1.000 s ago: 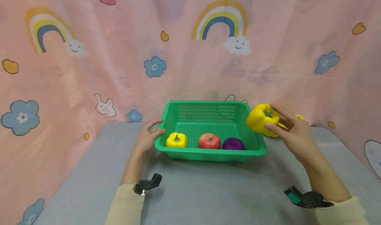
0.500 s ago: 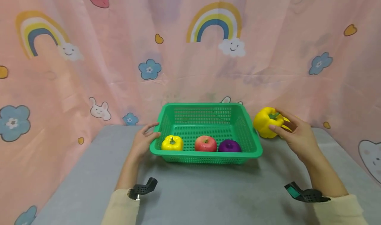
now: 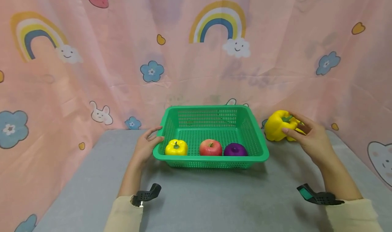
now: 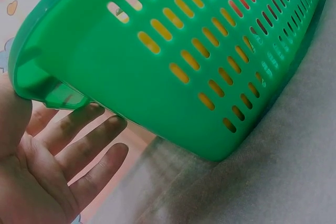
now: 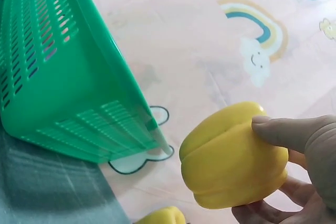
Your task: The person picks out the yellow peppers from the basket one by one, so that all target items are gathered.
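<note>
My left hand (image 3: 144, 147) holds the left rim of a green plastic basket (image 3: 211, 158), thumb on the rim; in the left wrist view its fingers (image 4: 97, 177) reach below the rim. My right hand (image 3: 315, 141) pinches a yellow bell pepper (image 3: 277, 126) just right of the basket, its green stem facing the hand. In the right wrist view the held bell pepper (image 5: 231, 161) is off the table. Inside the basket, along its front, are another yellow bell pepper (image 3: 176, 147), a red apple (image 3: 210, 148) and a round purple item (image 3: 235, 150), partly hidden by the rim.
Another yellow object (image 5: 163, 216) shows at the bottom of the right wrist view, mostly cut off. The basket stands on a grey-covered table (image 3: 211, 198). A pink patterned curtain (image 3: 190, 89) hangs close behind the basket.
My right hand has carried the yellow bell pepper rightward, from the basket's right rim to a spot beside it. The left hand keeps its place on the rim. The head view has shifted slightly.
</note>
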Available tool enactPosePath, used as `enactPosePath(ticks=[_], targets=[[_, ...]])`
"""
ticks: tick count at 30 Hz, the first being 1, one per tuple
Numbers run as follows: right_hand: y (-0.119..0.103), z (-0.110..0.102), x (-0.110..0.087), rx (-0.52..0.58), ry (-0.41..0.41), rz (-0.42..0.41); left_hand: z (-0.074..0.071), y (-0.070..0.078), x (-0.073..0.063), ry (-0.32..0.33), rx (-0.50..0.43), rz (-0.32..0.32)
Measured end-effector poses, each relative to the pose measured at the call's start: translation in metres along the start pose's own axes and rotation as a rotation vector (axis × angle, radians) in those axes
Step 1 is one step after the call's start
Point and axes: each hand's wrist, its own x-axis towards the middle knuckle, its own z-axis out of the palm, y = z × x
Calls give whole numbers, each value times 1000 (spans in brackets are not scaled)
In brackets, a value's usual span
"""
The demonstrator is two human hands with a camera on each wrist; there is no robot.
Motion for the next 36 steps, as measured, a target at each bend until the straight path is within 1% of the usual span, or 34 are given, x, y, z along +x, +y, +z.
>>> enactPosePath(ticks=[6, 10, 17, 23, 29, 36], targets=[[5, -4, 1, -9, -29, 30, 0, 1, -1, -2, -8, -4], [10, -6, 2, -36, -45, 56, 0, 1, 0, -1, -6, -4], [21, -1, 5, -26, -53, 48, -1, 0, 0, 3, -2, -3], [27, 0, 5, -39, -64, 73, 0, 0, 0, 5, 0, -15], [31, -1, 4, -28, -54, 74, 1, 0, 1, 6, -2, -22], [37, 2, 7, -45, -79, 134, 0, -1, 2, 1, -17, -13]])
